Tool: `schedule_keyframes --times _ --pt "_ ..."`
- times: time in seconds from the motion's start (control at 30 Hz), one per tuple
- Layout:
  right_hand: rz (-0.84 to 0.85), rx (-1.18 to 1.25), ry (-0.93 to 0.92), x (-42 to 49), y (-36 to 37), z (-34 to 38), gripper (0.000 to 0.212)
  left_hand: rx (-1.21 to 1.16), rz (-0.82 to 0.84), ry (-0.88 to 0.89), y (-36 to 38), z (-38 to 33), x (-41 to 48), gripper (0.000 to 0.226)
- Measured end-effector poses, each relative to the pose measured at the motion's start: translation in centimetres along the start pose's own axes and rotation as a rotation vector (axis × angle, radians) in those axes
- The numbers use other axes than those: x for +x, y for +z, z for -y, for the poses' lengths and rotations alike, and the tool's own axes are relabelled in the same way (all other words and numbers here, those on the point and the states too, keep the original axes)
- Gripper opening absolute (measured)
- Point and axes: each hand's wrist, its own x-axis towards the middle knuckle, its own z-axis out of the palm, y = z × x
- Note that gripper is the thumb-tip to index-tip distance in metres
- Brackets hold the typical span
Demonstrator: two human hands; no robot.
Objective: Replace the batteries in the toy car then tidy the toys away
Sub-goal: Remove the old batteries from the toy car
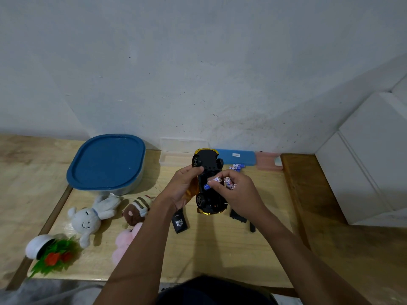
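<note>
Toy car (207,164) is upside down above the wooden table (220,249), black underside up, gold body showing at both ends. L hand (182,188) grips it from the left, fingers curled round its side, thumb on the chassis near a wheel. R hand (239,192) holds a bunch of batteries (228,182), 3 visible, fingers curled tight round them. 1 of the 3 is angled down w/ its blue end touching the car's underside.

Spare batteries (236,167) lie just behind the car, in front of a blue box (237,157). Pink box (267,161) is to its right. Blue-lidded container (105,164) sits far left. Near it lie a white plush rabbit (88,219), brown plush (136,211), pink plush (126,241) and a tipped fake plant (55,256). Black remote (180,222) lies below the L hand.
</note>
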Motion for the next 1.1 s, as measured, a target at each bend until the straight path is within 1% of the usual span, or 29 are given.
schedule_keyframes --times 0.1,0.17,0.27,0.33,0.4,0.53,0.73,0.83,0.87,0.93,1.0,1.1 --pt "-0.108 0.154 0.084 0.0 0.5 0.7 0.018 0.008 -0.005 -0.025 0.0 0.4 0.1 0.030" --pt "-0.173 0.352 0.224 0.1 0.2 0.4 0.024 0.023 -0.020 -0.053 0.0 0.9 0.2 0.032" --pt "-0.186 0.720 0.426 0.2 -0.9 -0.7 0.019 0.054 -0.072 -0.127 -0.1 2.0 0.8 0.033" --pt "-0.170 0.804 0.491 -0.1 -1.7 -1.5 0.018 0.088 -0.110 -0.187 0.0 3.1 1.2 0.034" --pt "-0.160 0.775 0.518 -0.6 -2.3 -2.2 0.019 0.127 -0.152 -0.229 0.1 4.2 1.5 0.033" --pt "-0.159 0.791 0.543 -1.1 -2.7 -3.2 0.024 0.184 -0.236 -0.258 -0.5 6.3 1.8 0.021" --pt "-0.136 0.819 0.597 -0.7 -2.9 -4.2 0.023 0.191 -0.366 -0.265 -1.7 8.8 2.1 0.032" --pt "-0.110 0.722 0.624 -1.3 -3.2 -4.4 0.023 0.256 -0.419 -0.237 -2.1 9.7 2.3 0.030" --pt "-0.105 0.689 0.627 -1.3 -3.1 -4.4 0.025 0.269 -0.413 -0.238 -2.2 9.5 2.2 0.028" --pt "-0.238 0.658 0.718 -2.6 -5.6 -6.6 0.027 0.330 -0.321 -0.338 0.0 12.4 3.9 0.021" --pt "-0.243 0.616 0.720 -3.3 -5.7 -7.0 0.027 0.332 -0.284 -0.334 0.2 12.5 3.4 0.017" --pt "-0.241 0.582 0.724 -2.5 -6.0 -6.7 0.027 0.399 -0.288 -0.287 0.3 11.9 4.1 0.012"
